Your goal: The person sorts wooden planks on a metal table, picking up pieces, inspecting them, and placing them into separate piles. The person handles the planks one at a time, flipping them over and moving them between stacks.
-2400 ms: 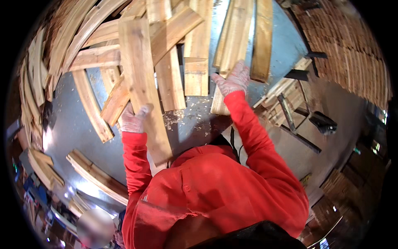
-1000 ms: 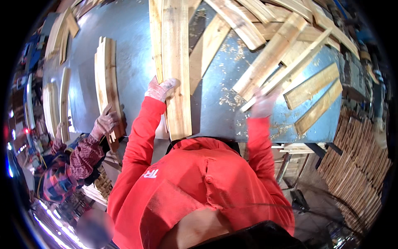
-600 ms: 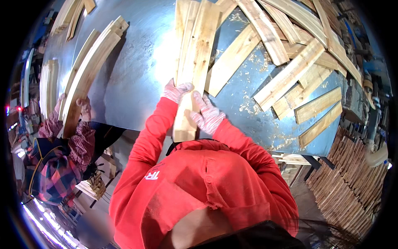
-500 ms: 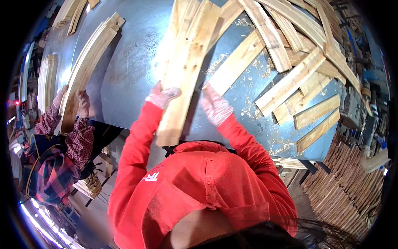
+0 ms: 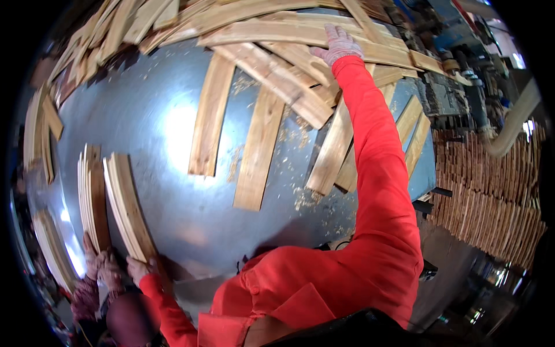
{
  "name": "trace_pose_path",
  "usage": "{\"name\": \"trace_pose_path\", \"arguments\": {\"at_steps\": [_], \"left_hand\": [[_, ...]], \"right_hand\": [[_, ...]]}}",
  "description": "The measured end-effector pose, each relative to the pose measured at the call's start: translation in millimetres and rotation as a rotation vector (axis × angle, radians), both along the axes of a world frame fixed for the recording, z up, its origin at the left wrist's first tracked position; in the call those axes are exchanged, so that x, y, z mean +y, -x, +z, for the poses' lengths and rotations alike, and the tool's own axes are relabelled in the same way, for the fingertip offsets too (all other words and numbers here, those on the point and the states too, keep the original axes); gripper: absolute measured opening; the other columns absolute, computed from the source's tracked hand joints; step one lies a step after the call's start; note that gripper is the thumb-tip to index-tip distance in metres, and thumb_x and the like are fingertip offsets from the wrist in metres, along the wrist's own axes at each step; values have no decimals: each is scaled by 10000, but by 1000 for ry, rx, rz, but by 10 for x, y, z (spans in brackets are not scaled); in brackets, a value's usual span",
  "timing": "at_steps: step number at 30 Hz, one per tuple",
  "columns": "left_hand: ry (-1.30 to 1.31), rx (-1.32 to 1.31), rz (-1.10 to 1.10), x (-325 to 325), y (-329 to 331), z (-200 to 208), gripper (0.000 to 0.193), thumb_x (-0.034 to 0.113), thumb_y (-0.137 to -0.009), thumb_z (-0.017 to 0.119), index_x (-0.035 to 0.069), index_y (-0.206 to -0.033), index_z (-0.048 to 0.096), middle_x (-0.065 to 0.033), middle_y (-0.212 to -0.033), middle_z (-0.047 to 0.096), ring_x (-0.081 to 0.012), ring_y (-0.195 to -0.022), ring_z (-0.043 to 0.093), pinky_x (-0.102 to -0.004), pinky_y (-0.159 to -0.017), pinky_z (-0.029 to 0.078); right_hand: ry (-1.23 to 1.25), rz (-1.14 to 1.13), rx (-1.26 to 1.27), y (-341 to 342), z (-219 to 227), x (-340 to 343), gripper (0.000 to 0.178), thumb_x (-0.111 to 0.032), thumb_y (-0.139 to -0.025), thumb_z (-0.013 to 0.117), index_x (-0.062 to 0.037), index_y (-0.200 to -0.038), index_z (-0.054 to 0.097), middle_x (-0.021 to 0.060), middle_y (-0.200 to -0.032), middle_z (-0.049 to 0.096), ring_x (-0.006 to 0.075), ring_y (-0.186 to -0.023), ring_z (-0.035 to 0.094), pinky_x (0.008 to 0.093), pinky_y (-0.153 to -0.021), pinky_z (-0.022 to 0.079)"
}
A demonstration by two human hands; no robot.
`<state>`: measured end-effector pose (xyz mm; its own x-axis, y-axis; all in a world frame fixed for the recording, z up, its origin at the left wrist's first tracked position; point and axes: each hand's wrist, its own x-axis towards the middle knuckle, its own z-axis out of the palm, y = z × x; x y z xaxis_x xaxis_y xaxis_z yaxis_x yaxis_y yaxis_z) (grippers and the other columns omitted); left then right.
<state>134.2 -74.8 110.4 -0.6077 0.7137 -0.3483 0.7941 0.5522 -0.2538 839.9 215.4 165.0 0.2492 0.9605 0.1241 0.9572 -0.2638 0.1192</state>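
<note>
At the lower left, my left hand (image 5: 141,270) in a pale glove is closed around the near end of a stack of narrow wooden boards (image 5: 126,205), which lies pointing away from me. My right arm is stretched far forward. My right hand (image 5: 340,46), gloved too, has its fingers apart over a long wooden board (image 5: 272,33) in the far pile; whether it presses on the wood I cannot tell. Nearer to me, two loose boards, one on the left (image 5: 212,118) and one on the right (image 5: 260,150), lie side by side on the metal table (image 5: 167,231).
Beside my left hand, a co-worker's hands (image 5: 99,266) hold another board stack (image 5: 92,194). More boards (image 5: 124,29) heap along the far edge. Wood shavings (image 5: 300,199) dot the tabletop. At right stand a tall stack of wood strips (image 5: 485,196) and machinery with a pipe (image 5: 520,118).
My left hand has carried the stack of boards from in front of me to the left, beside the co-worker's. My right hand has reached forward to the far pile. The view has shifted.
</note>
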Motion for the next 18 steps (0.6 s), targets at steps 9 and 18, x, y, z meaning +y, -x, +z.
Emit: {"name": "trace_pose_path", "arguments": {"at_steps": [9,18], "left_hand": [[-697,-1032,-585,826,-2550,-528,569,120,-839,631,-74,-1333,428,-180,-1204,570,-262,-1055,575,-366,-874,486],[748,-2332,510,1812,-4650,6,987,748,-720,585,65,-1401,372,-157,-1314,519,-297,-1108,565,-492,-909,483]], "right_hand": [[302,408,17,-1374,-563,200,617,-164,-774,661,-104,-1345,434,190,-1371,469,331,-1263,461,418,-1046,370],[221,1500,457,827,-458,-1168,577,-256,-725,698,-93,-1244,505,199,-1222,553,352,-1141,537,415,-969,433]]}}
